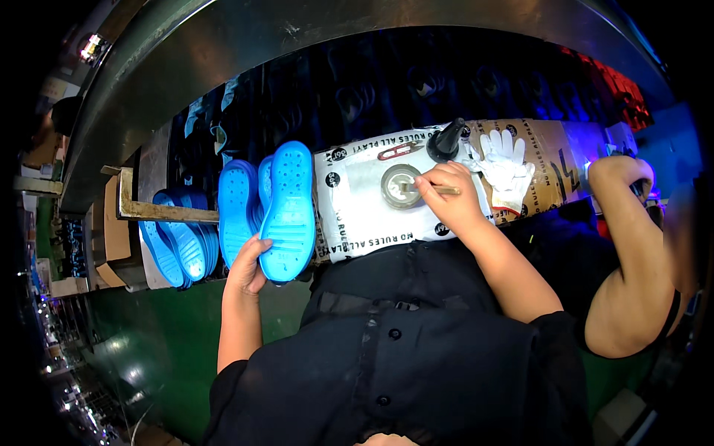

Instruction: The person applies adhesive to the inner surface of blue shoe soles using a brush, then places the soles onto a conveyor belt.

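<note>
My left hand grips a blue shoe sole near its lower end, thumb on top. The sole is tilted upright, with small holes in its wide part and grooves across the middle. Pinched in my right hand is a brush, its handle pointing right. The brush head reaches into a round, shallow pot with a pale rim. That pot rests on a white printed sheet. Behind the held sole stand more blue soles, stacked close together.
Another stack of blue soles lies left, beside a metal bracket. Beyond the pot are a red-handled cutter, a black cone-shaped object and a white glove. A co-worker's arm reaches in at right. Dark shoes line the back.
</note>
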`<state>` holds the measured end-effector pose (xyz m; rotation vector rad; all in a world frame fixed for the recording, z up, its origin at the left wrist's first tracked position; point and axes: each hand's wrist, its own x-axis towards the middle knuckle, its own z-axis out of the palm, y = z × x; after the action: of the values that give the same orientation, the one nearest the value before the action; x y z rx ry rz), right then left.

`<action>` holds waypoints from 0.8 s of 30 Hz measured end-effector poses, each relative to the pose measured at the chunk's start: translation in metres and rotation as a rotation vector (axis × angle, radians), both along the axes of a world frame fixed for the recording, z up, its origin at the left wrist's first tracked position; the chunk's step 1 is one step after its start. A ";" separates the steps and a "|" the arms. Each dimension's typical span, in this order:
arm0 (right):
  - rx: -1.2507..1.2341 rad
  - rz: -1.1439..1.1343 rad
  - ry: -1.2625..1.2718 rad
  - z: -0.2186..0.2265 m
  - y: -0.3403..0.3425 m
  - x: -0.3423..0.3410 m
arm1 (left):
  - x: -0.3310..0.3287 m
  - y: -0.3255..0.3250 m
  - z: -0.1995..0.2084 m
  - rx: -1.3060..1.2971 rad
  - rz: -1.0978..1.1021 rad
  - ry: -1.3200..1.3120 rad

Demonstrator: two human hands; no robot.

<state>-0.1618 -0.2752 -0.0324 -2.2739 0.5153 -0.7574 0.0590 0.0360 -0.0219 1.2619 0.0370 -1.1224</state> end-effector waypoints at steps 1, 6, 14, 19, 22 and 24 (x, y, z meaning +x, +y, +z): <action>0.015 -0.005 0.008 0.003 0.000 -0.001 | -0.002 -0.002 0.002 -0.049 -0.007 0.024; 0.223 -0.041 -0.075 0.026 -0.001 -0.010 | -0.028 -0.015 0.024 -0.171 -0.027 -0.016; 0.810 -0.167 -0.289 0.042 0.014 -0.031 | -0.082 -0.074 0.031 -0.174 0.018 -0.518; 0.499 0.096 -0.292 0.078 0.035 -0.031 | -0.095 -0.097 0.037 -0.181 0.034 -0.829; 0.137 0.231 -0.279 0.092 0.046 -0.023 | -0.098 -0.101 0.032 -0.209 0.083 -0.934; -0.017 0.255 -0.285 0.093 0.049 -0.018 | -0.101 -0.103 0.037 -0.219 0.089 -0.971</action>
<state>-0.1802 -0.2261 0.0606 -2.1448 0.0846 -0.9358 -0.0422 -0.0674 0.0149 1.4673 -0.7281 -0.3374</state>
